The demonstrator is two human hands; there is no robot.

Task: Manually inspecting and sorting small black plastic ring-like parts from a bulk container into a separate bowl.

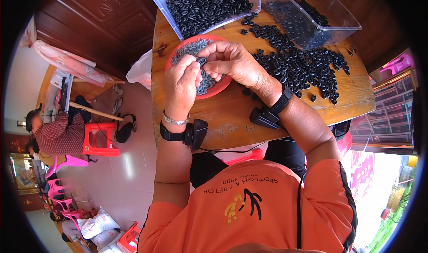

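My left hand [183, 80] and my right hand [234, 64] meet above a red bowl [218, 90]. Between their fingertips is a small black oval piece [202, 61] with an opening in its middle, and both hands pinch it. Any smaller part at the fingertips is too hidden to make out. Many small grey pieces [192, 47] fill the bowl beneath. To the right of my right hand, a loose spread of similar black oval pieces [298, 70] covers part of the wooden table [232, 119].
A clear bin [178, 30] heaped with black pieces stands at the far edge, with a second clear bin [343, 28] to its right. A white bag [141, 70] hangs by the table's left side. Far left, a person [62, 132] sits on a red stool [101, 139].
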